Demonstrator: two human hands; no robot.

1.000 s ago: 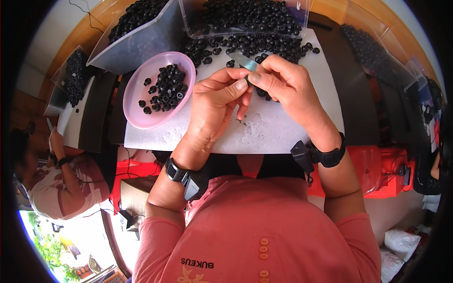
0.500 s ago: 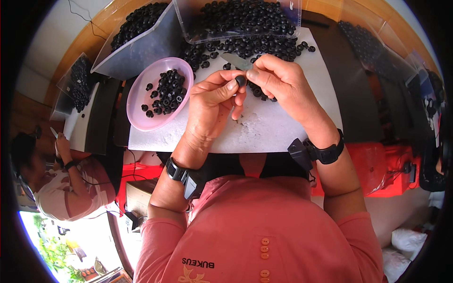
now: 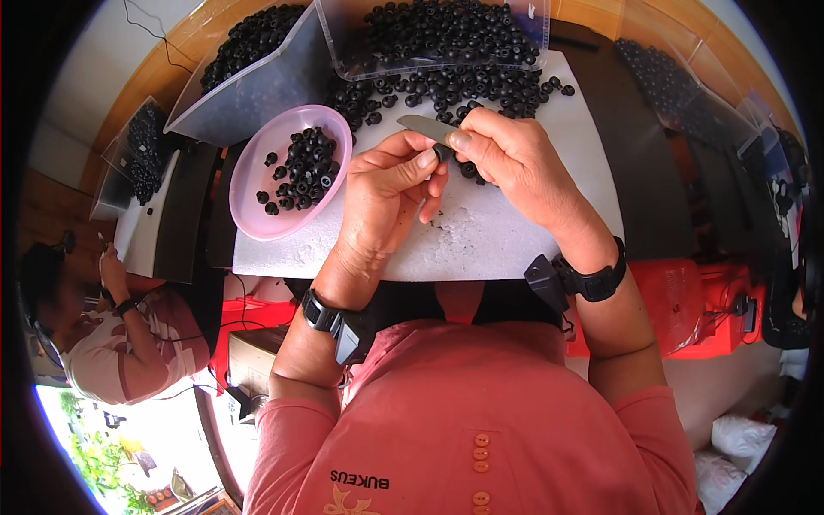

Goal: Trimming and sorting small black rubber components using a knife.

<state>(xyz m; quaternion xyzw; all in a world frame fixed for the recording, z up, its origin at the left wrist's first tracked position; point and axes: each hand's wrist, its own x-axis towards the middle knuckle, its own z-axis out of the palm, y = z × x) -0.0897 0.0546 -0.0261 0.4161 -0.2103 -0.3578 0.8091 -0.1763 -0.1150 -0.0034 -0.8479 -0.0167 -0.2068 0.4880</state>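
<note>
Compared with the earlier frame, the knife (image 3: 424, 128), clasped in the right hand (image 3: 508, 154), sits lower, at the black part (image 3: 443, 153) pinched by the left hand (image 3: 390, 178) above the white board (image 3: 524, 232), while the pink bowl (image 3: 256, 221) at the board's left edge and the clear bin (image 3: 342, 62) at its far edge contain similar parts.

My left hand (image 3: 384, 178) pinches small black piece (image 3: 442, 153); my right hand (image 3: 515, 156) grips knife (image 3: 425, 128), blade pointing left. Pink bowl (image 3: 256, 172) at my left.
</note>
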